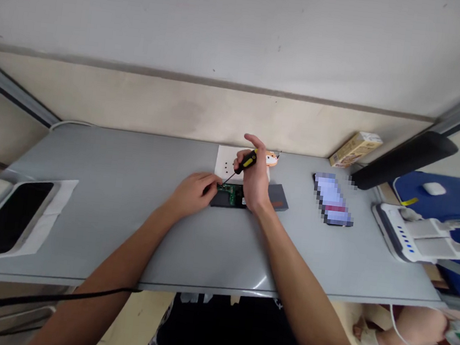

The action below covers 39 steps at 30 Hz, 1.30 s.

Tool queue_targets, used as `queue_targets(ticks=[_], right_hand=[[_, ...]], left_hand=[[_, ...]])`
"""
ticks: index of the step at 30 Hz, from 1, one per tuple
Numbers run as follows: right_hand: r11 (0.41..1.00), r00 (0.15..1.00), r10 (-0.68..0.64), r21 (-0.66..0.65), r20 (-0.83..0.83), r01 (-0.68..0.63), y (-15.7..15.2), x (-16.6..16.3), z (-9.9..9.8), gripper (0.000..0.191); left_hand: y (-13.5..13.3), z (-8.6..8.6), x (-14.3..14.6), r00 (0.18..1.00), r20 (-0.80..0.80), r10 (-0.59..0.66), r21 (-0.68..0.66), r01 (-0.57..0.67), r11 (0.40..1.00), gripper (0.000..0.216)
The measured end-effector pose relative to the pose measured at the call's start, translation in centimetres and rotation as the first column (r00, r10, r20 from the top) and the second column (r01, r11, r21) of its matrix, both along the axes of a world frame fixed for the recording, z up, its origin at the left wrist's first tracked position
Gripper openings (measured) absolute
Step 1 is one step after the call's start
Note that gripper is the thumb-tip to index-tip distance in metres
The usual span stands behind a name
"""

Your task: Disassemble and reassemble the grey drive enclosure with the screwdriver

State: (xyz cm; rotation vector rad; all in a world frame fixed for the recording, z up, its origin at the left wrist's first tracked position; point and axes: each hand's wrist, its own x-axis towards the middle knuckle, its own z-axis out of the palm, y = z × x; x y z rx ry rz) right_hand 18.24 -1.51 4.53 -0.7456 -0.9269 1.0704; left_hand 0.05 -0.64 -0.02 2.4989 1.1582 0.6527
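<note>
My right hand (257, 181) grips a black and yellow screwdriver (248, 161), its index finger raised off the handle. The thin shaft slants down to the upper left part of an opened black device (222, 199) with a green circuit board (233, 194). At that device's left end, my left hand (194, 193) has its thumb and fingers closed on the corner, close to the screwdriver tip. Part of the device lies hidden behind my right wrist. A dark grey flat piece (278, 197) shows on the other side of that wrist. Several small dark screws (226, 167) lie on white paper (223, 152) behind the device.
An orange and white cartoon figure (272, 159) lies behind my right hand. To the right are a lit phone (332, 200), a small box (356, 149), a black bar (406, 161) and a power strip (407, 237). A dark phone (11, 218) rests at left. Someone's leg (406, 334) shows lower right.
</note>
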Motion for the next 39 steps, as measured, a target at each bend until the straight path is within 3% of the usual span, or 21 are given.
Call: queue_targets(ticks=[4,7,11,15,19,27,33,36,39], right_hand=[[0.997,0.995,0.072,-0.005,-0.072,-0.072,0.0,0.7,-0.1,0.032],[0.996,0.995,0.087,-0.023,-0.055,-0.089,0.0,0.9,-0.4,0.041],[1.0,1.0,0.003,-0.027,0.008,-0.003,0.0,0.8,-0.2,0.045],[0.993,0.993,0.098,-0.059,-0.064,-0.102,-0.1,0.9,0.4,0.05],[0.987,0.984,0.141,-0.061,-0.111,-0.148,-0.3,1.3,0.3,0.035],[0.998,0.998,0.054,-0.028,-0.039,-0.055,-0.6,0.8,0.0,0.04],[0.983,0.981,0.157,-0.08,-0.113,-0.167,-0.6,1.2,0.5,0.033],[0.992,0.995,0.089,-0.082,-0.049,-0.093,-0.7,1.2,0.1,0.037],[0.992,0.987,-0.099,-0.067,0.123,0.108,-0.7,1.0,-0.4,0.042]], left_hand=[[0.0,-0.1,0.1,1.0,0.008,0.007,0.015,-0.007,1.0,0.028],[0.0,-0.1,0.1,1.0,-0.003,0.001,0.02,-0.001,1.0,0.028],[0.0,-0.1,0.2,1.0,-0.005,0.0,0.012,0.0,1.0,0.028],[0.0,0.0,0.2,1.0,0.003,0.001,0.012,-0.001,1.0,0.028],[0.1,-0.1,0.2,1.0,0.005,-0.006,0.027,0.006,1.0,0.026],[0.0,-0.2,0.1,1.0,-0.005,-0.001,0.028,0.001,1.0,0.026],[-0.2,0.3,0.1,1.0,-0.001,0.003,0.005,-0.003,1.0,0.025],[-0.2,0.3,0.1,1.0,0.007,0.003,-0.006,-0.003,1.0,0.026],[-0.1,0.3,0.0,1.0,-0.006,0.005,-0.016,-0.005,1.0,0.027]])
